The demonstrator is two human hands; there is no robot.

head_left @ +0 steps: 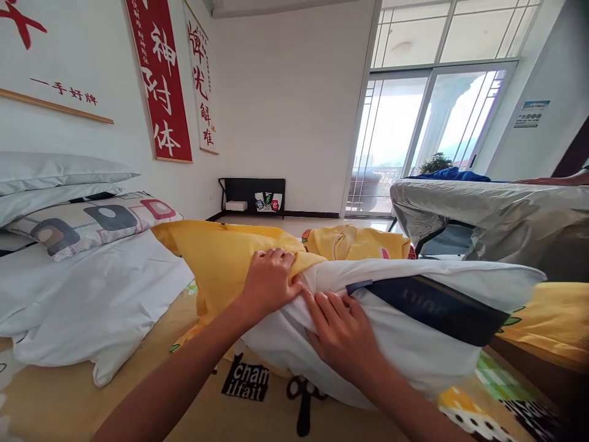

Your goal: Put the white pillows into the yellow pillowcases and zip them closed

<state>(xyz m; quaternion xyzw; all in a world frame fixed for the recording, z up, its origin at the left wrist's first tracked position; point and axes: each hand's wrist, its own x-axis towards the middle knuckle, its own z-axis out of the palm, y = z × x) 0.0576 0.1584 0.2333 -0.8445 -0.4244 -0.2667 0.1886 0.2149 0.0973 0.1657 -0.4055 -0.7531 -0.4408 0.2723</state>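
Note:
A white pillow (396, 344) with a dark blue band lies across the patterned cloth in front of me, its left end inside a yellow pillowcase (221, 258). My left hand (271, 279) grips the pillowcase near its opening, thumb toward the white fabric. Close beside it, my right hand (338, 325) has its fingers curled into the pillow's white cover, left of the dark band. The part of the pillow inside the case is hidden.
White pillows (59, 169) and a patterned pillow (105, 221) are stacked at left. Folded yellow fabric (354, 242) lies beyond the pillow, with more yellow fabric (552, 319) at right. A table under a plastic cover (483, 196) stands back right, a low black shelf (251, 190) by the wall.

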